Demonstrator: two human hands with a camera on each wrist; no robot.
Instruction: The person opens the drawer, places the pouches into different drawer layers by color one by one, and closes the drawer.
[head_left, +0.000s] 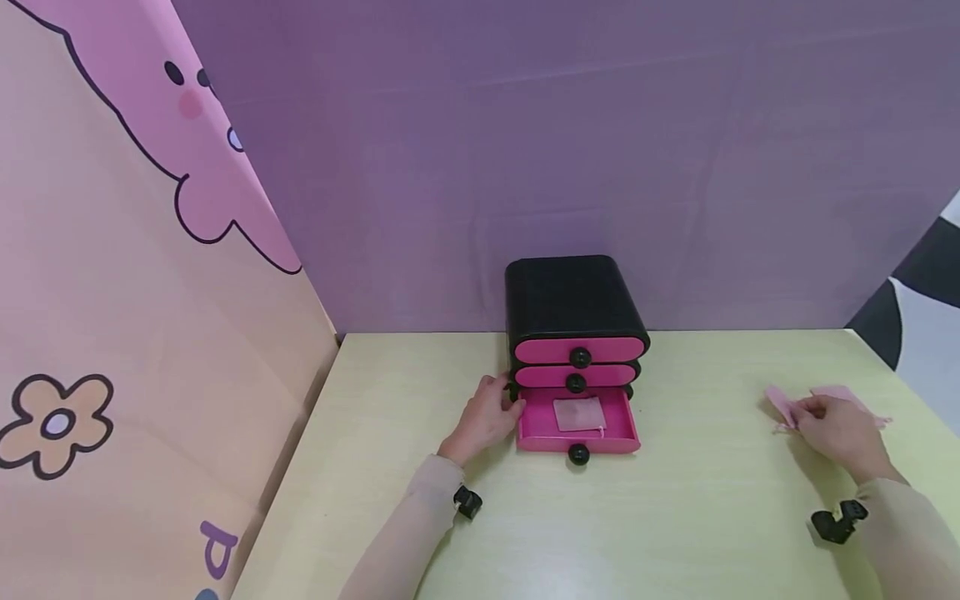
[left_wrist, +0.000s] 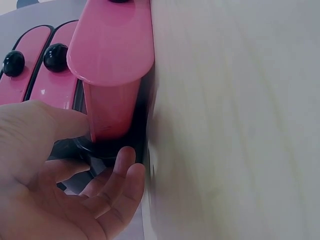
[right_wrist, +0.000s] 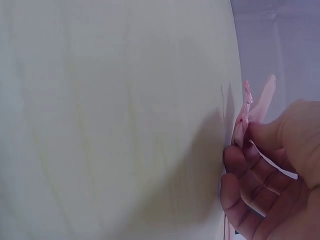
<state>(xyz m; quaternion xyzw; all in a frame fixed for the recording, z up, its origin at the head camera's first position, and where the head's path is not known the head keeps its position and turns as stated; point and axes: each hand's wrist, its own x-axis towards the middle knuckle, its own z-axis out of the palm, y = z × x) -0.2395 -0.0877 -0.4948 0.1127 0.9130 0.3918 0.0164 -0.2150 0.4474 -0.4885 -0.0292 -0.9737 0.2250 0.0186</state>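
Note:
A small black cabinet (head_left: 573, 300) with pink drawers stands against the back wall. Its bottom drawer (head_left: 525, 440) is pulled out, and a flat pale pink pouch (head_left: 579, 414) with a short cord lies inside. My left hand (head_left: 486, 417) grips the cabinet's left front edge, the thumb by the side of the open drawer (left_wrist: 111, 112). The other fingers curve loosely beside the black casing. Far to the right, my right hand (head_left: 840, 433) pinches a thin pink drawstring pouch (right_wrist: 243, 120) between thumb and fingertips, low over the table. More pink fabric (head_left: 840, 393) shows behind that hand.
The pale wooden table (head_left: 675, 517) meets a purple wall (head_left: 450, 167) at the back. A printed panel (head_left: 150, 333) rises along the left side. Two upper drawers with black knobs (head_left: 581, 357) are closed. A black and white surface (head_left: 922, 292) lies beyond the right edge.

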